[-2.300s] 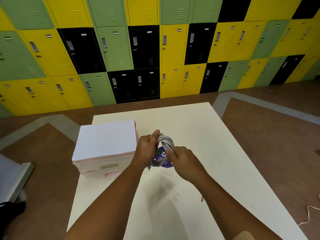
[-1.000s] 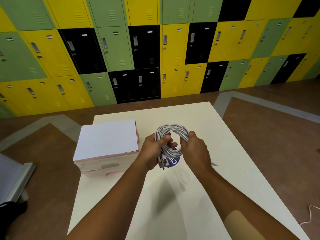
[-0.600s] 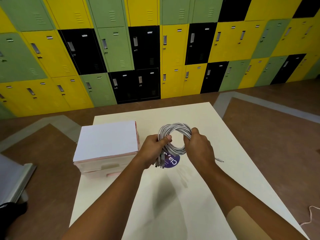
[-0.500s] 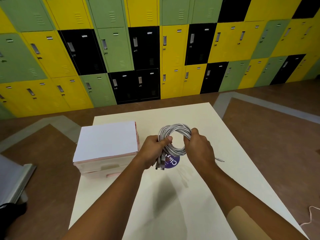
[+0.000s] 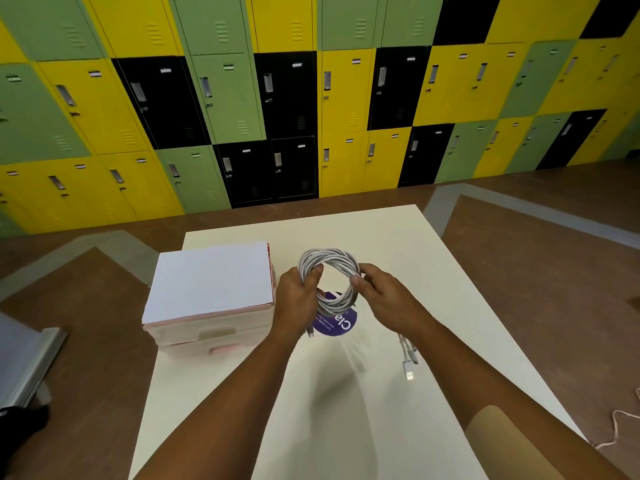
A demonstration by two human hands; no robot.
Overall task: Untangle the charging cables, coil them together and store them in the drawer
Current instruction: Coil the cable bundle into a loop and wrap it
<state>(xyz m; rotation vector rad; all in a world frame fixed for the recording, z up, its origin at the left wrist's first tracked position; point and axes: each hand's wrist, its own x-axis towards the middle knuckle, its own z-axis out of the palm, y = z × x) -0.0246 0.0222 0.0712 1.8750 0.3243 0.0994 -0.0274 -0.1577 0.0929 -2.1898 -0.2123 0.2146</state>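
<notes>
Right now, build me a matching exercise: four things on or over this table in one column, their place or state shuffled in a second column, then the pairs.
1. cable coil
2. purple sticker
3. drawer unit
4. loose USB plug

A. closed, on the table's left side
B. gripped by both hands
C. flat on the table under the coil
D. trailing below the right wrist

Pairs: 1-B, 2-C, 3-A, 4-D

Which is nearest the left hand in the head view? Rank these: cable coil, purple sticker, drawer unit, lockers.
1. cable coil: held in the left hand grip.
2. purple sticker and drawer unit: sticker just to its right, unit just to its left; too close to call.
3. lockers: far wall, beyond the table.
</notes>
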